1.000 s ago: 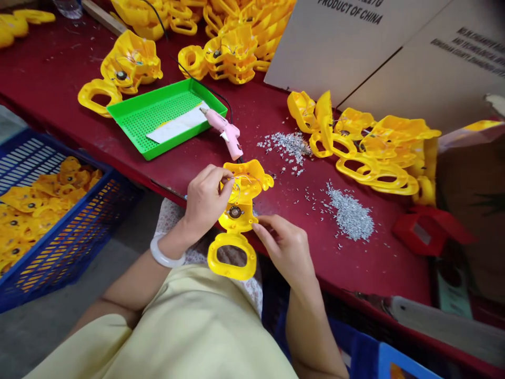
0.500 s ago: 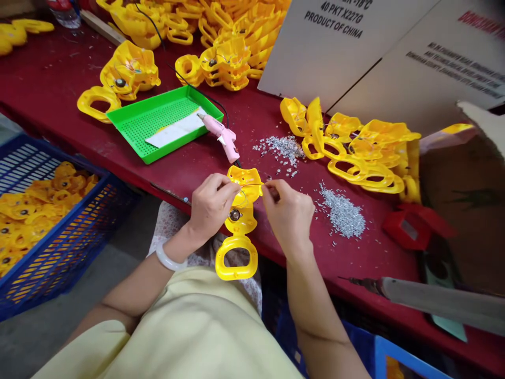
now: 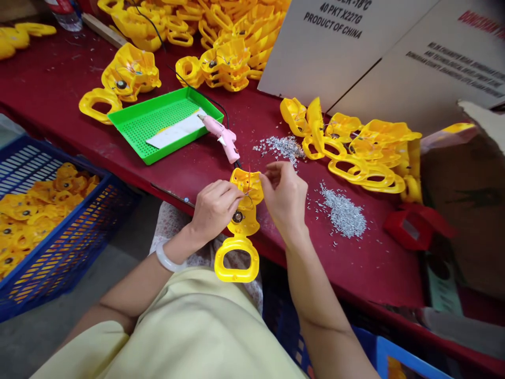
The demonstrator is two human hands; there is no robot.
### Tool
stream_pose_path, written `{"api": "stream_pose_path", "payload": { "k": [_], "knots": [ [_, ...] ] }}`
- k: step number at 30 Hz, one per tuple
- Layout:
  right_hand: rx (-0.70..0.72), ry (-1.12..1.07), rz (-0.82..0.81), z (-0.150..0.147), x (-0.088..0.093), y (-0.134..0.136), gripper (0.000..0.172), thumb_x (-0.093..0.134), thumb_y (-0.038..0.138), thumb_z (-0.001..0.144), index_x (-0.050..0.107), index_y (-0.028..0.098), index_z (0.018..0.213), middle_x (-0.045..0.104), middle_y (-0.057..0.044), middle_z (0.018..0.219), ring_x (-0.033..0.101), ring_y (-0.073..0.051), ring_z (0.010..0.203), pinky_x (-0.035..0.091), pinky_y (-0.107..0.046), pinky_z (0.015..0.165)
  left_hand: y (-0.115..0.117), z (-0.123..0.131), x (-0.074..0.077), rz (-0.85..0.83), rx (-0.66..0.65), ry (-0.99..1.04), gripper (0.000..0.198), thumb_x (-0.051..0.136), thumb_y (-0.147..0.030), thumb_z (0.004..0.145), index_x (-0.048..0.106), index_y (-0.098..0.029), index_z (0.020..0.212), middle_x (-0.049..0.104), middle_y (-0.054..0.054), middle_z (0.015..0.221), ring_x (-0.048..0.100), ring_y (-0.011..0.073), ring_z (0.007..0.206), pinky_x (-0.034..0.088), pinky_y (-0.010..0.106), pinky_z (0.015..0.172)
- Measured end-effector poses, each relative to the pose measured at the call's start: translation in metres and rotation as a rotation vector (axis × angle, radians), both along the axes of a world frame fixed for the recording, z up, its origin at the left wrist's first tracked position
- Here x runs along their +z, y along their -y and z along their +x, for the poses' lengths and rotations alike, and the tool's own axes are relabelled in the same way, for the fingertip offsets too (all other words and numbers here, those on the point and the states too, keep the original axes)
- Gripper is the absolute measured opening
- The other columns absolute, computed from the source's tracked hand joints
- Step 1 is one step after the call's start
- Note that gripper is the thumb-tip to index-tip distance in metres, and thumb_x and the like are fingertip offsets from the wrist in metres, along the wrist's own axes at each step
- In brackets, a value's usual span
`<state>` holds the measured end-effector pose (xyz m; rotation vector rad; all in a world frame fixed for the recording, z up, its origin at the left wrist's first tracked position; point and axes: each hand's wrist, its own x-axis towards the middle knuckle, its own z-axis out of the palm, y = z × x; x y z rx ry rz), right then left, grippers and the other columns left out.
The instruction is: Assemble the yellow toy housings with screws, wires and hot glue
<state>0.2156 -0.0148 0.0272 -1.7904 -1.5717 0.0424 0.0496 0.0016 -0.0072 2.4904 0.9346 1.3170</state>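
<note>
Head view — left hand (image 3: 216, 208), yellow plastic housing (image 3: 245, 223)

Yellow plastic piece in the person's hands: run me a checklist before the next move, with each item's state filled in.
1. Left hand holding the yellow plastic piece: ok.
2. Right hand at the thin wires, fingers close to them: ok.
3. Wires fixed to the piece: cannot tell, the hands partly hide them.
4. Pink glue gun set down with no hand on it, nozzle over the green tray: ok.
5. Glue gun hot: cannot tell.
6. Silver bits lying apart from the piece: ok.
</note>
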Motion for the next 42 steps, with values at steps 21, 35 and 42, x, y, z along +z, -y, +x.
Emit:
{"api": "stream_pose_path", "payload": {
  "k": [21,35,42],
  "knots": [
    [0.058,-0.048,0.004,-0.019,-0.019,0.037,0.016,0.050,0.025,0.089,0.064,0.018,0.085,0.066,-0.005,0.082,0.058,-0.013,0.067,0.045,-0.028,0.066,-0.026,0.004,0.025,0.349,0.013,-0.338,0.017,0.051,-0.017,0.095,0.068,-0.015,0.095,0.068,0.010,0.110,0.054,0.0259,0.111,0.039,0.042,0.088],
    [0.126,-0.274,-0.032,-0.004,-0.024,0.033,0.016,0.049,0.028,0.090,0.063,0.020,0.091,0.066,-0.003,0.083,0.060,-0.015,0.075,0.049,-0.029,0.070,-0.024,0.013,0.030,0.164,-0.166,-0.395,0.029,0.046,-0.012,0.094,0.059,-0.017,0.120,0.067,0.008,0.118,0.054,0.0251,0.115,0.036,0.044,0.094],
    [0.051,-0.437,-0.034,0.000,-0.031,0.033,0.021,0.051,0.035,0.091,0.063,0.019,0.094,0.066,-0.001,0.076,0.056,-0.012,0.061,0.046,-0.026,0.061,-0.034,0.017,0.021,0.252,-0.156,-0.346,0.021,0.044,-0.019,0.099,0.064,-0.018,0.100,0.072,0.002,0.088,0.060,0.0205,0.103,0.036,0.041,0.093]
  ]
}}
